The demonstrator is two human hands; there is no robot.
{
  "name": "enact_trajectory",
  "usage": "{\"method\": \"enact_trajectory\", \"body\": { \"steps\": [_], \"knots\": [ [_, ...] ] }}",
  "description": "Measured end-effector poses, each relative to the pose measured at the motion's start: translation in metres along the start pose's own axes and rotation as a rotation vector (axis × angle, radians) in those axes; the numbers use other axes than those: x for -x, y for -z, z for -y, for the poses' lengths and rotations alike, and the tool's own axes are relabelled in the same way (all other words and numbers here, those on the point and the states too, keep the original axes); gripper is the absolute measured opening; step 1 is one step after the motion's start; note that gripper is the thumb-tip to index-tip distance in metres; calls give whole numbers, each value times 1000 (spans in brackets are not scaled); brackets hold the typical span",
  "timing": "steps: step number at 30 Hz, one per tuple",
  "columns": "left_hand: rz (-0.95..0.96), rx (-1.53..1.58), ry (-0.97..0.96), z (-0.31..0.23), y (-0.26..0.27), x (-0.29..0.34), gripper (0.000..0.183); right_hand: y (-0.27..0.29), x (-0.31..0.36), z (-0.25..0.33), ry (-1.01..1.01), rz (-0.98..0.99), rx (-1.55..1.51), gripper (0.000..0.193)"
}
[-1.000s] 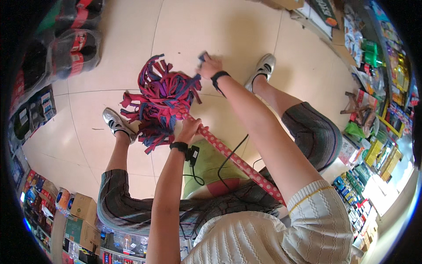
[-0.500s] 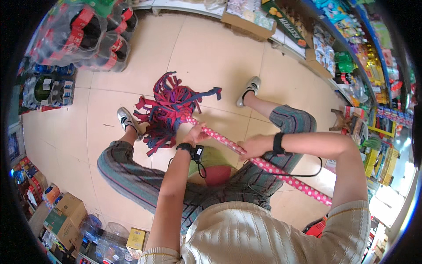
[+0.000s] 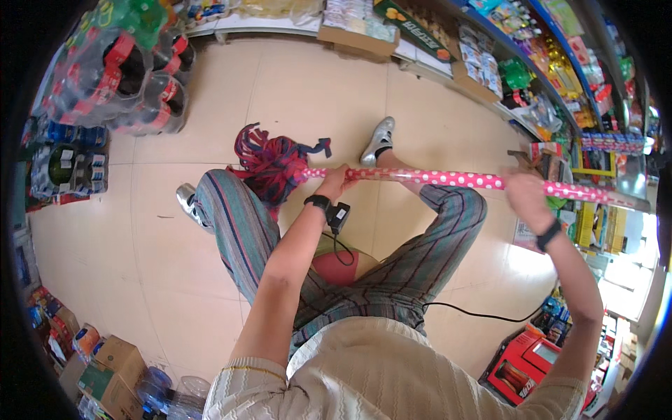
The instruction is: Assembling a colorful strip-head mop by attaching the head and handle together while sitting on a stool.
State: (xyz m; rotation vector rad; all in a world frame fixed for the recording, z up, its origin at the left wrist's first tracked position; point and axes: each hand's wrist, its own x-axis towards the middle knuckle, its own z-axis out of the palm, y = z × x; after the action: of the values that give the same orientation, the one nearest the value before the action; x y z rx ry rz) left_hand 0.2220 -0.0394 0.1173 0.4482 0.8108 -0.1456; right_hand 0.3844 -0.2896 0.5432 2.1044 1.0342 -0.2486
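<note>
- Mop head of red, navy and purple cloth strips sits inward from the floor's left edge, just beyond the person's left knee, which hides part of it; whether it touches the floor cannot be told.
- Pole, pink with white dots, runs from the mop head almost level toward the floor's right edge, passing in front of the right shin; its far end overlaps the shelf goods in view.
- Left hand is closed around the pole near the mop head.
- Right hand is wrapped over the pole much nearer its far end; motion blur hides the separate fingers.
- Black box with a looped cord hangs beside the left wristband; another dark wristband circles the right wrist.
- Green-and-red seat shows between the knees.
- Film-wrapped bottles with red labels stand at the floor's upper left corner.
- Cardboard boxes are at its lower left corner.
- Red box with a pale panel is near its lower right corner.
- Shelves of bright packets line its upper right edge.
</note>
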Motion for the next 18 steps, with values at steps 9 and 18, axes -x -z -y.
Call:
{"method": "enact_trajectory", "body": {
  "steps": [9, 18],
  "knots": [
    [168, -3, 88, 45, -86, -36, 21, 92, 130, 3, 151, -208, 205, 67],
    [208, 53, -126, 34, -43, -97, 16, 7, 94, 2, 81, -76, -105, 60]
  ]
}}
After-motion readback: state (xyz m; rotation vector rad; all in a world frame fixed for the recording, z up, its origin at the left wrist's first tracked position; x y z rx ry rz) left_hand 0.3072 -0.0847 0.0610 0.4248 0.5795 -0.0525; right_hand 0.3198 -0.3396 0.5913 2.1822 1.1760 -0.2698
